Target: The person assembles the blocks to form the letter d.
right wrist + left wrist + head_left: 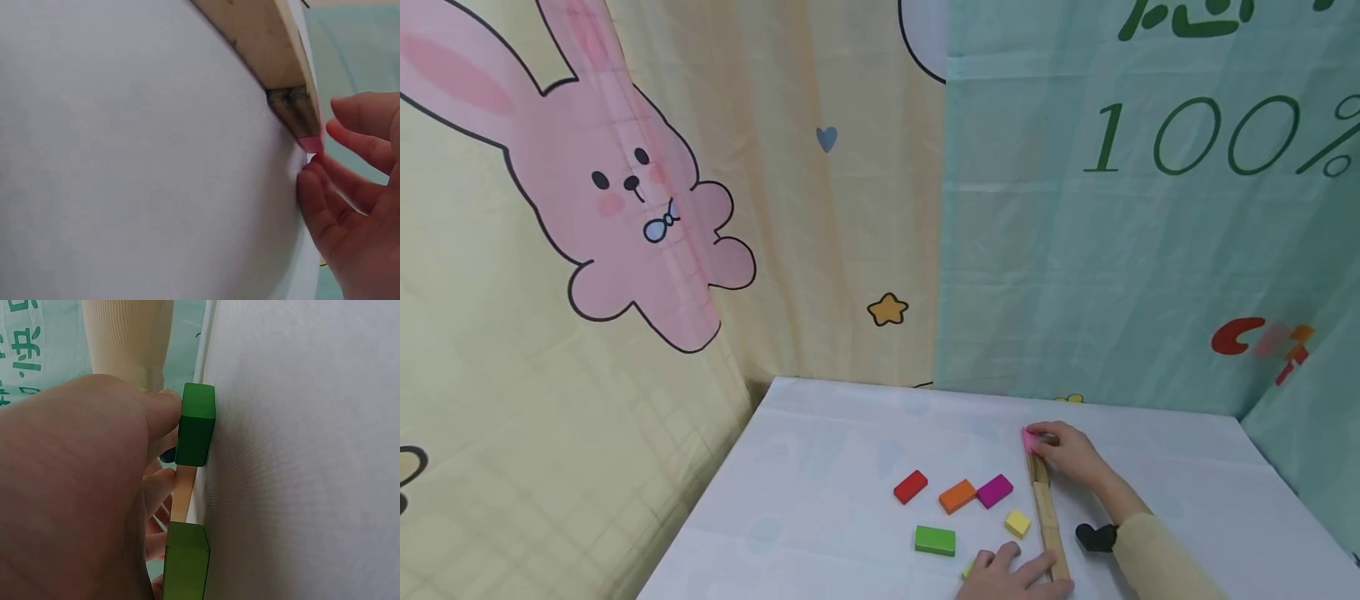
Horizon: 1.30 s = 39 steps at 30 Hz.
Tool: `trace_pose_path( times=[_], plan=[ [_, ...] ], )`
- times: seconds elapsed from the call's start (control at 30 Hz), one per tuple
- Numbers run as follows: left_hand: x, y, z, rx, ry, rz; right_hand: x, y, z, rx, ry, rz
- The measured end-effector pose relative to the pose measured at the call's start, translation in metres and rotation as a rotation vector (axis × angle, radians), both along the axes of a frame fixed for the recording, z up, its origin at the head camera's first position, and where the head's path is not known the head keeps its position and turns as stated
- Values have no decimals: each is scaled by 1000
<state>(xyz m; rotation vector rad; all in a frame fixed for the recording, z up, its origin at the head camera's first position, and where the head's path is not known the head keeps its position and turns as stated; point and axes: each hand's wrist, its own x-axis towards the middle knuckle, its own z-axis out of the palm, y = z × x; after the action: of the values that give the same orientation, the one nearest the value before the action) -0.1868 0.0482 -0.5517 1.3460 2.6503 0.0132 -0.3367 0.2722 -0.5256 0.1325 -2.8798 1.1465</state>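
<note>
A row of wooden blocks (1047,517) runs end to end along the right part of the table, with a darker piece near its far end. At that far end, my right hand (1072,457) pinches a small pink block (1028,440) between thumb and fingers; the right wrist view has the pink block (310,144) against the dark wooden piece. My left hand (1011,575) lies at the near end, fingers spread, some of them on the wood. A dark green block (197,425) is beside its thumb in the left wrist view, with a lighter green block (187,565) below.
Left of the row lie a red block (911,487), an orange block (957,497), a purple block (995,491), a yellow block (1018,523) and a green block (935,541). A white cloth (790,475) covers the table. Printed curtains (842,233) hang behind.
</note>
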Motion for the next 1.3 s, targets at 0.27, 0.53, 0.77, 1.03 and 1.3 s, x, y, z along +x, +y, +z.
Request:
trace_pose_path(
  times=[0.27, 0.53, 0.77, 1.03, 1.3],
  plan=[
    [1, -6, 1, 56, 33, -31, 19, -5, 9, 132, -12, 36],
    [1, -6, 3, 48, 34, -33, 40, -4, 8, 223, -30, 80],
    [1, -6, 3, 63, 25, -24, 59, -5, 8, 260, -42, 123],
    [3, -7, 3, 65, 28, -28, 84, -7, 8, 272, -36, 144],
    [5, -9, 6, 60, 17, -36, 102, -3, 2, 267, -56, 131]
  ],
)
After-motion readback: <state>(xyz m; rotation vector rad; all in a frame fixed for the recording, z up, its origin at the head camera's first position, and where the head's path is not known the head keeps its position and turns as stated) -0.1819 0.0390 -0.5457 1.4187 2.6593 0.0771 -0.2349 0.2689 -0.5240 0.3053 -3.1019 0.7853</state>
